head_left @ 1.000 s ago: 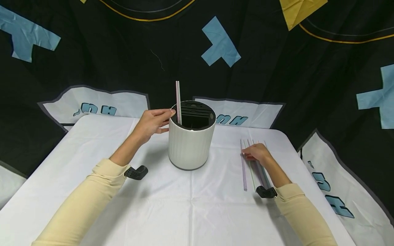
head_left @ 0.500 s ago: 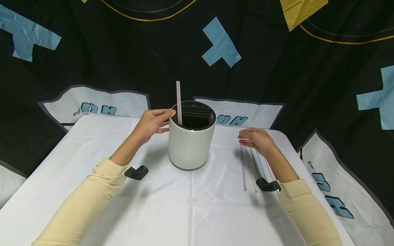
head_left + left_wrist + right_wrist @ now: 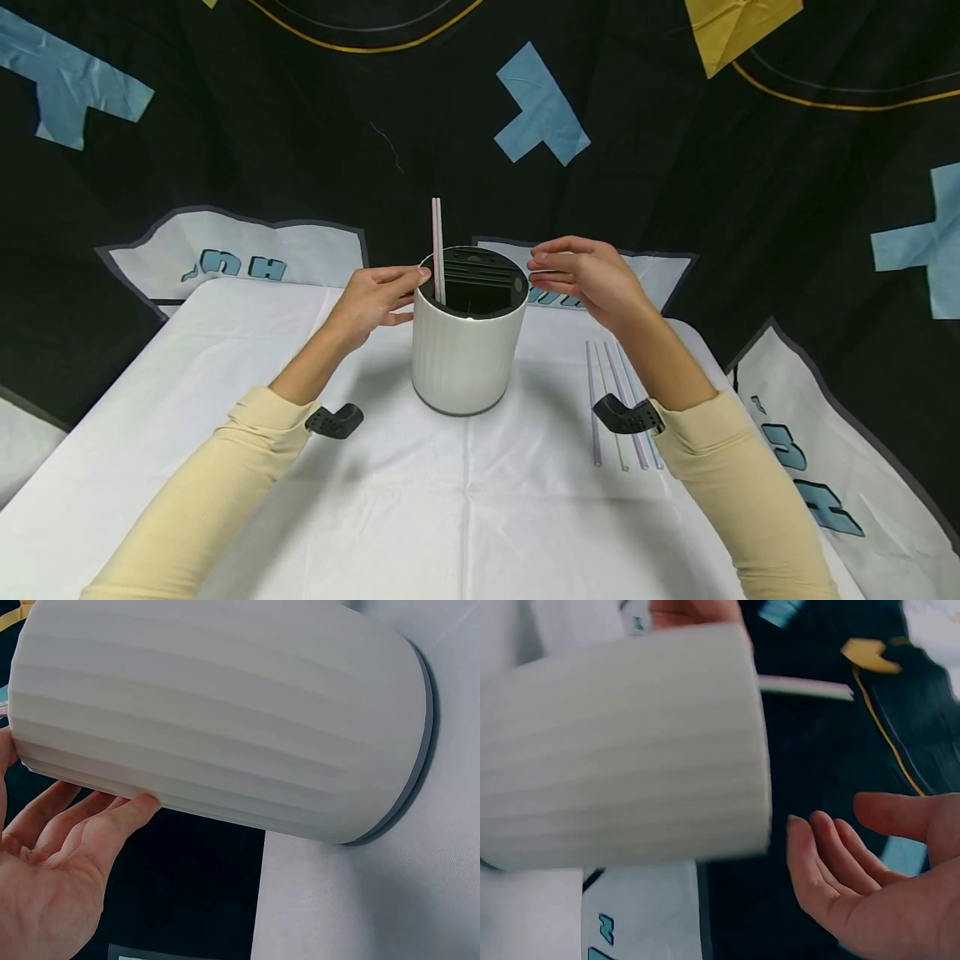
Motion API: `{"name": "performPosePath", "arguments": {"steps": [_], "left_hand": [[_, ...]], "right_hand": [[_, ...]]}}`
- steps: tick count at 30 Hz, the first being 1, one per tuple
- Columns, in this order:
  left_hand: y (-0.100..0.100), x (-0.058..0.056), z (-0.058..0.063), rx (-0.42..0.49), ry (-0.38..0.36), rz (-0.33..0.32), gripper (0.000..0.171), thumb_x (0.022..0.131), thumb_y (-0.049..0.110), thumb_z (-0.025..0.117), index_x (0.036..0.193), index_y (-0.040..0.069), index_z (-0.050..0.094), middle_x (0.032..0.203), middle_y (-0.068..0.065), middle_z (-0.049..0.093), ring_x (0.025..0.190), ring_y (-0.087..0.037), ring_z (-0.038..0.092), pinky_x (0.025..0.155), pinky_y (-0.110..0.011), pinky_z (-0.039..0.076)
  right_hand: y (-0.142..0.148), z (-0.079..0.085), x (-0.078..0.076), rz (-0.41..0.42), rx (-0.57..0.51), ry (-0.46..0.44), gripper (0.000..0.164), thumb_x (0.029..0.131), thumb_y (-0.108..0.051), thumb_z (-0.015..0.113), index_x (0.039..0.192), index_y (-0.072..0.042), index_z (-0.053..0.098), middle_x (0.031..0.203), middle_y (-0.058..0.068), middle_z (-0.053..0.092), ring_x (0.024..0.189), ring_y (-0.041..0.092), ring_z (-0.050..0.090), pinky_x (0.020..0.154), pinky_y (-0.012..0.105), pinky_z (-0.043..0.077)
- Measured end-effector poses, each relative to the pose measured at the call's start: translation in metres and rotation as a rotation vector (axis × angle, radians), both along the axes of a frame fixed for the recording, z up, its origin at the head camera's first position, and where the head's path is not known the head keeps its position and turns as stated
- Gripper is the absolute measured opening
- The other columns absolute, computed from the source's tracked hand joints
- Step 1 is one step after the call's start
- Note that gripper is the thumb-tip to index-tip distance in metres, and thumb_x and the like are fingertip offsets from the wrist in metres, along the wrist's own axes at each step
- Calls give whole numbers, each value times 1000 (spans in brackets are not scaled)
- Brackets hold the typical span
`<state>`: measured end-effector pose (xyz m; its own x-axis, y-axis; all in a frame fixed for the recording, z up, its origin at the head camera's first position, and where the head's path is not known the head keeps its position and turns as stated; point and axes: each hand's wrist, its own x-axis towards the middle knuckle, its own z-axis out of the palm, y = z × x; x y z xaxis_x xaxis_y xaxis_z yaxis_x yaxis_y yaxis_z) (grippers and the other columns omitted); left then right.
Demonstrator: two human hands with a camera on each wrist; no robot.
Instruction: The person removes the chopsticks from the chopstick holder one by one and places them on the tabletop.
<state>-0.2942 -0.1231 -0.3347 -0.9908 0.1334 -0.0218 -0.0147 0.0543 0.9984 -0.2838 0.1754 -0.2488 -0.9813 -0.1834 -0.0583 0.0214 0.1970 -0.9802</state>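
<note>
A white ribbed holder (image 3: 465, 358) with a black slotted insert (image 3: 487, 287) stands upright on the table. Two thin drinking straws (image 3: 437, 242), one pink and one pale, lean up from its left side. My left hand (image 3: 356, 304) holds the holder's left side, thumb at the rim near the straws and fingers against the wall (image 3: 210, 712). To the right of the rim, my right hand (image 3: 596, 279) hovers in the air. In the right wrist view that hand (image 3: 870, 900) shows thumb and fingers apart, nothing visible between them.
Several loose straws (image 3: 618, 408), purple, green and blue, lie side by side on the white table cover (image 3: 420, 517), partly under the right forearm. Behind the table hangs a black cloth (image 3: 315, 125) with blue and yellow shapes.
My right hand has risen from the loose straws and moved left, up beside the holder's rim. The left hand, the holder and its two straws have stayed put.
</note>
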Motion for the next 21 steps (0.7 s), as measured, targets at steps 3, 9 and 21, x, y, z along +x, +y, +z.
{"name": "performPosePath", "arguments": {"steps": [3,9,21], "left_hand": [[1,0,0,-2,-3,0,56,96,35,70,142,5,58,147,-10,58,133,-31,57,96,-44,58],[2,-1,0,7,-8,-1,57,95,36,71,141,5,59,146,-10,59,133,-32,58,95,-45,59],[-2,0,0,-21,-7,-3,56,96,39,69,141,7,60,146,-10,58,133,-32,58,96,-45,58]], "right_hand": [[-21,1,-2,-21,13,15,26,101,-11,63,124,0,65,121,13,68,100,20,74,93,30,59],[-56,-3,-4,22,34,50,23,97,-9,68,118,1,68,119,16,69,97,23,74,90,30,61],[-95,-15,-16,68,158,135,20,97,-16,70,113,-5,74,115,9,71,100,22,69,100,35,57]]}}
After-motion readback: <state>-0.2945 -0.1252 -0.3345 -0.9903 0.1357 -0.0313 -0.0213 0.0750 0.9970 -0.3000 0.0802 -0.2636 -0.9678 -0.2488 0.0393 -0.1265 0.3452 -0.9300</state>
